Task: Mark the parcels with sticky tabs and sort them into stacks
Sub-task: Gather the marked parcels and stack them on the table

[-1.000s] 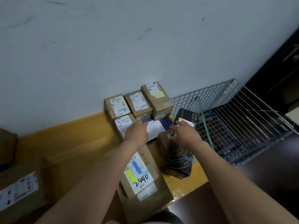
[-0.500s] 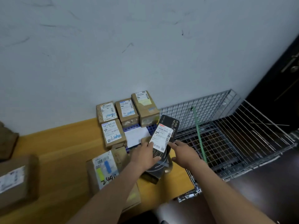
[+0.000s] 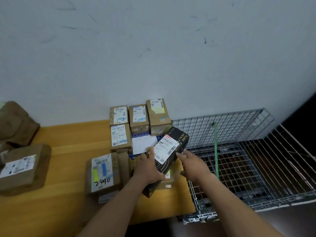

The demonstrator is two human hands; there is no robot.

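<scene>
Here the left hand (image 3: 147, 168) grips a black box (image 3: 171, 149) printed "PURE FOCUS", white barcode label up, above the desk (image 3: 59, 151); the right hand (image 3: 193, 165) hovers loose-fingered beside it. A parcel (image 3: 102, 173) reads "2490".

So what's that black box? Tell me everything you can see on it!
The black box is long and slim, looks like printed cardboard, with white letters reading PURE FOCUS and thin pale lines lower down. A white barcode label with a red corner mark covers its upper face. It is held tilted over a brown parcel near the right edge of the table. Its only grip is the left hand, thumb on the label's edge; the right hand reaches its side with straight fingers.
</scene>
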